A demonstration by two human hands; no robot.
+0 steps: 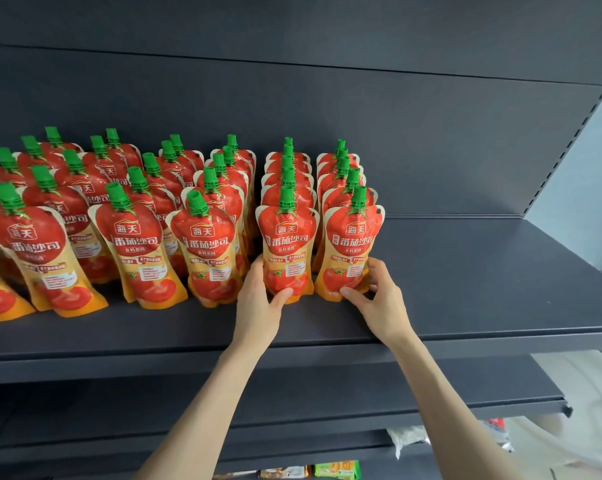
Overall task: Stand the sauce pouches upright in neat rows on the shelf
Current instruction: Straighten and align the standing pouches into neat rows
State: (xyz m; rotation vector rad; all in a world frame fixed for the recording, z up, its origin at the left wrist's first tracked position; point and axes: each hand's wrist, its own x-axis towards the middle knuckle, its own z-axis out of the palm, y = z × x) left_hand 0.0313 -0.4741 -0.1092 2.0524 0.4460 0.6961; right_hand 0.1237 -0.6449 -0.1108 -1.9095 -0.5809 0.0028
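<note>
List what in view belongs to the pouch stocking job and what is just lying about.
Job: shelf; rows of sauce pouches; left hand gripping one front pouch; right hand gripping the end pouch.
Lying about: snack packets and clear plastic wrap, both lower down.

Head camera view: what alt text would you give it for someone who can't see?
The left hand and right hand each grip the base of an upright red, green-capped sauce pouch, the left pouch and right pouch, on a dark shelf. Rows of more pouches stand behind them and to the left, some leaning.
</note>
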